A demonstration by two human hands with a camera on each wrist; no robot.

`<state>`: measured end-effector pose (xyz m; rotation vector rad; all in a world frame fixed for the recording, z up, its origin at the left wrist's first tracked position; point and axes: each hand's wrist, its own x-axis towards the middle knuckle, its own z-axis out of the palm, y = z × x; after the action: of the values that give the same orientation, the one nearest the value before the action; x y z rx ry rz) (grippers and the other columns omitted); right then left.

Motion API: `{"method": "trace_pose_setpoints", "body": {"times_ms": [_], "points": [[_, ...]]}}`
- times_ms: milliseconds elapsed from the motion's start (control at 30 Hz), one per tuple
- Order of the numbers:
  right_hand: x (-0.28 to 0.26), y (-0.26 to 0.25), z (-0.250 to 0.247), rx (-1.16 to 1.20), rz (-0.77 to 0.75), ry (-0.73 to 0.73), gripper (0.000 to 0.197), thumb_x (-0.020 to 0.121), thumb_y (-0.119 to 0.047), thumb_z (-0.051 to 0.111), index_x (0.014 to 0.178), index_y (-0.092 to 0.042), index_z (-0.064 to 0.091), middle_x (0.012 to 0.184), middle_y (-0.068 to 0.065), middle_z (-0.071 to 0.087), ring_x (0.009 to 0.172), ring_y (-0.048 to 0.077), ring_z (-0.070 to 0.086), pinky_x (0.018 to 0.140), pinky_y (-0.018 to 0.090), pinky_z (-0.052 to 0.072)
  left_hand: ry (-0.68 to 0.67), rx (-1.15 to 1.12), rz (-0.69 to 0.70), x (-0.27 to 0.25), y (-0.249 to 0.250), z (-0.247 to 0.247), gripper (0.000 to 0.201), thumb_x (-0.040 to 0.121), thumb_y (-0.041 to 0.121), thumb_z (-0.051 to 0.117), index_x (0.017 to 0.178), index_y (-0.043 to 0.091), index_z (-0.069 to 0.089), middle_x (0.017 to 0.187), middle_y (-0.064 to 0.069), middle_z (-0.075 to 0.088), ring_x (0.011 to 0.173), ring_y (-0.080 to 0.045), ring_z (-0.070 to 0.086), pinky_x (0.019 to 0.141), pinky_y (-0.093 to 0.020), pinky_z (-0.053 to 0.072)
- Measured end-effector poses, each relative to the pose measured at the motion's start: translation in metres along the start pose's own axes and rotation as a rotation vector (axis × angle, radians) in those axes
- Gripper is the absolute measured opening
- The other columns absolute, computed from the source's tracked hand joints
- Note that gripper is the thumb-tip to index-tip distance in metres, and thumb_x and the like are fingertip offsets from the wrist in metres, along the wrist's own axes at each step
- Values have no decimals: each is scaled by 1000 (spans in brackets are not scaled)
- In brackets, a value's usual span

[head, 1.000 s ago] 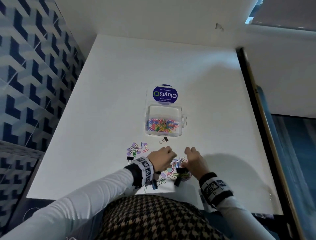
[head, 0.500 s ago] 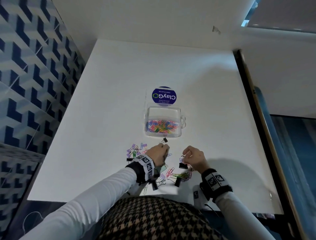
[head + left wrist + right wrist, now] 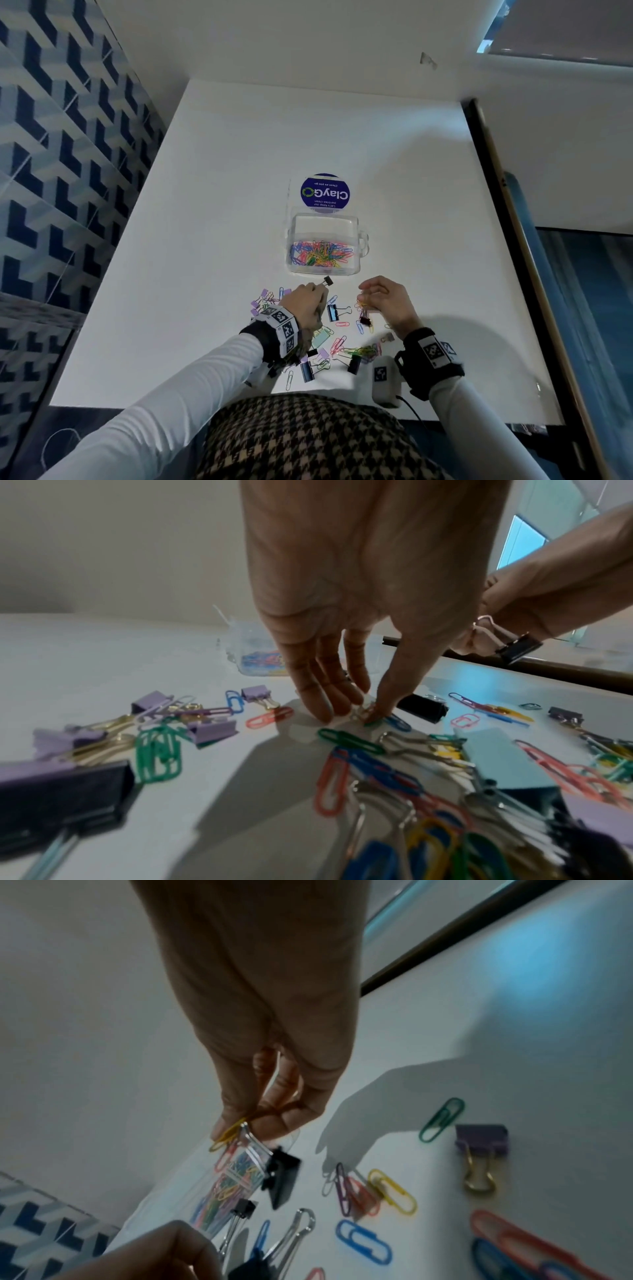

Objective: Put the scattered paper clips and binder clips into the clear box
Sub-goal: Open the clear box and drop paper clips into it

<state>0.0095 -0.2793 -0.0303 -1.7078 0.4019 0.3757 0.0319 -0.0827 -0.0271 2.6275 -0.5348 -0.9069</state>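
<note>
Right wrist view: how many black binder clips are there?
3. The hanging clip dangles from the right hand; the left hand pinches the small clip by the clear box; the large clip is bottommost. Others may be hidden.

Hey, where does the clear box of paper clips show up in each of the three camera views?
Head: clear box at centre, just beyond both hands.
Left wrist: it sits mid-frame behind the left hand, partly hidden.
Right wrist: lower left, below the right hand, seen through blur.
Shared landmark: the small black binder clip beside the box.
</note>
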Motion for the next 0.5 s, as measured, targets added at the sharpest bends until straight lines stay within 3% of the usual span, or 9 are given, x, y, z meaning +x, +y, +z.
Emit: {"method": "trace_pose_setpoints", "body": {"times_ms": [133, 200, 267, 333, 400, 500], "points": [[1, 8, 0, 21, -1, 11, 17, 74, 3, 67, 77, -14, 67, 72, 7, 62, 71, 20, 61, 71, 34, 52, -13, -69, 19, -2, -4, -2, 26, 70, 7, 66, 86, 16, 48, 109, -14, 52, 99, -31, 55, 86, -40, 49], [0, 12, 0, 15, 0, 41, 15, 75, 2, 67, 75, -13, 68, 70, 7, 64, 70, 20, 61, 71, 34, 53, 14, -84, 23, -3, -6, -1, 22, 73, 2, 61, 93, 9, 56, 114, -16, 48, 99, -31, 55, 87, -34, 48], [-4, 14, -2, 65, -18, 46, 13, 77, 4, 65, 76, -8, 68, 71, 10, 64, 69, 20, 62, 69, 30, 54, 51, -88, 17, -4, -9, 1, 25, 78, -1, 55, 103, 0, 55, 115, -19, 45, 101, -32, 55, 85, -31, 44], [-8, 15, -5, 152, -23, 20, 10, 80, 5, 63, 80, -3, 67, 73, 12, 63, 70, 22, 63, 65, 23, 55, 67, -148, 16, -5, -11, -1, 22, 78, -1, 53, 100, 0, 55, 105, -17, 46, 99, -33, 54, 82, -30, 43], [-11, 16, -5, 256, -2, -13, 10, 82, 6, 61, 81, -2, 66, 75, 13, 62, 73, 23, 62, 65, 18, 54, 67, -237, 1, -8, -14, -3, 16, 76, -2, 52, 86, 10, 56, 90, -9, 50, 93, -32, 55, 75, -26, 41], [-9, 11, -3, 372, 38, -49, 11, 84, 7, 57, 83, -2, 64, 77, 13, 61, 70, 14, 63, 65, 14, 53, 92, -369, -63, -12, -18, -7, 30, 80, 2, 50, 67, 28, 41, 74, 7, 54, 81, -17, 51, 55, -10, 35]]}}
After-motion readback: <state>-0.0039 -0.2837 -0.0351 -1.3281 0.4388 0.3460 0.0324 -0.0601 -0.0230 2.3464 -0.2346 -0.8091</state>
